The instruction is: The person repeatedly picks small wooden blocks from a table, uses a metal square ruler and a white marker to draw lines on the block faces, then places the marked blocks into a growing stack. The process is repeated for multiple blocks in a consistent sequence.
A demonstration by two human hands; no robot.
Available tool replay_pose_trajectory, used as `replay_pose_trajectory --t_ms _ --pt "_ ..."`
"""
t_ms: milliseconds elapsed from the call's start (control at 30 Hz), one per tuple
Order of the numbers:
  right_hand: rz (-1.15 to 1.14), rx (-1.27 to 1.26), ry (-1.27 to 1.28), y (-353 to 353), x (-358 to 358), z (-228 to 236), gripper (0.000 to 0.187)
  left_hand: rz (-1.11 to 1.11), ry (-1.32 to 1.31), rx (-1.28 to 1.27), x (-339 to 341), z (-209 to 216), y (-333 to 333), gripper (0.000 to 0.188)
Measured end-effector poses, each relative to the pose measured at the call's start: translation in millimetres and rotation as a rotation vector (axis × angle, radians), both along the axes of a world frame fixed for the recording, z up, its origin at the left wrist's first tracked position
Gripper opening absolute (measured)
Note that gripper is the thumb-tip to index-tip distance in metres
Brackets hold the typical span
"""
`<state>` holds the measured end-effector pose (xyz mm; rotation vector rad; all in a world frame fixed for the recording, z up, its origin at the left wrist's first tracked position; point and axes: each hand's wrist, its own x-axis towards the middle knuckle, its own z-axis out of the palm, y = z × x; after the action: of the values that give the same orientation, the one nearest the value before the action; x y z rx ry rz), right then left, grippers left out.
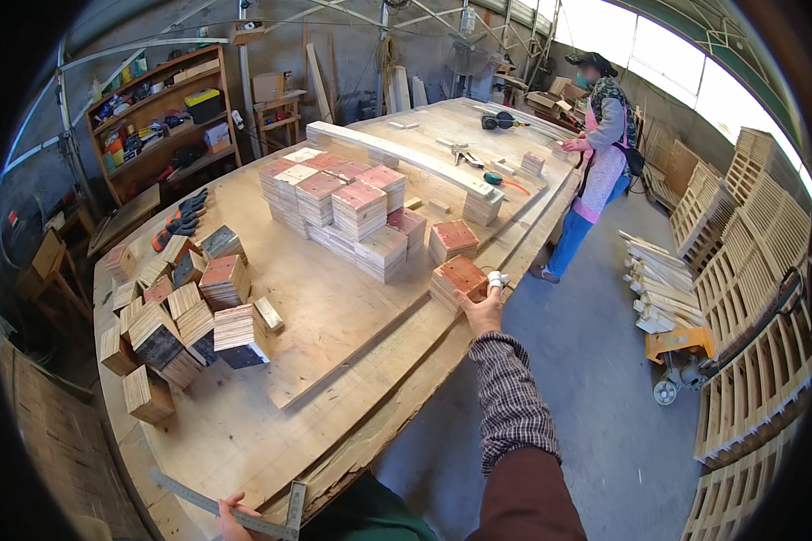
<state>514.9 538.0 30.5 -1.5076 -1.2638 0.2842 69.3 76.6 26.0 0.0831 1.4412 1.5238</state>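
Observation:
My right hand [484, 311] reaches forward to the table's right edge and is closed around a plywood block [458, 272] with a reddish top. One of its fingertips is wrapped in white. Just behind that block stands a second reddish-topped block [453, 238]. Low in the view, my left hand [234, 518] is closed on a metal carpenter's square [209, 502], whose long blade extends left over the table edge. Further in, reddish and pale blocks form a stepped stack [359, 209]. Several loose blocks [241, 335] lie jumbled at the left, some with dark faces.
A long pale board [397, 158] rests across blocks on the worktable [316, 334]. Orange-and-black gloves [182, 219] lie at its left edge. At the far right side stands a person in an apron [600, 153]. A pallet jack [678, 347] with wood strips and stacked pallets [758, 379] occupy the right.

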Motion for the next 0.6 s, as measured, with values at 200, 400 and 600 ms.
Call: replay_pose_trajectory --t_ms 200,400,600 --pt "-0.269 0.1 0.352 8.8 28.3 -32.6 0.043 0.011 0.087 -0.007 9.9 17.5 6.2 0.042" --pt "-0.407 -0.1 0.02 47.4 72.1 -40.2 0.023 -0.024 0.085 -0.075 12.7 23.5 4.5 0.037" --pt "-0.38 -0.259 -0.115 103.3 73.2 -38.5 0.035 -0.09 0.275 -0.07 -3.2 -8.9 -7.4 0.036"
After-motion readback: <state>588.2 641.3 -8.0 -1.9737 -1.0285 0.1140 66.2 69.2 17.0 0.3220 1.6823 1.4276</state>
